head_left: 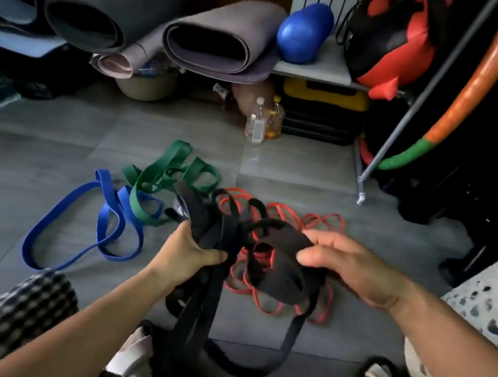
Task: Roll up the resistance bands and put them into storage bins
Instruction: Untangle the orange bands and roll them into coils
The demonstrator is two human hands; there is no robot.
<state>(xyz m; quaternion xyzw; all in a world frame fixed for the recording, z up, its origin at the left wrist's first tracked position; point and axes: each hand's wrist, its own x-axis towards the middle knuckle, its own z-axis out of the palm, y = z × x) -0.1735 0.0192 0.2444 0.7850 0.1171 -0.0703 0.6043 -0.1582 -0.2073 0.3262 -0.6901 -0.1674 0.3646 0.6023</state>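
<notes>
**Gathering the black band above a heap of loose ones**

The black resistance band [278, 242] is held up off the floor [34, 154] between both hands, not yet in a neat roll. The left hand [188, 253] has its grip closed round a thick bunch of the band's strands. The right hand [355, 270] pinches a wide loop of it between thumb and fingers. Long tails hang down and curl on the floor between the person's feet.

The risks come from what lies beneath. The red bands [286, 213] sprawl directly under the black loops, and a hanging strand could snag one and drag it into the roll. The trailing tail by the feet could be stepped on, which would jerk the bundle out of the left grip. With so many loose loops, the band may also knot instead of coiling flat.

The green band [172, 173] and blue band [78, 226] lie overlapping on the floor to the left, still unrolled. A perforated white basket [490, 301], likely the storage bin, stands just beside the right forearm.

The black mass is dark and blurred, so I cannot tell whether it is one band or several. The basket's inside is cut off by the frame edge, and the black loops hide part of the red heap.
</notes>
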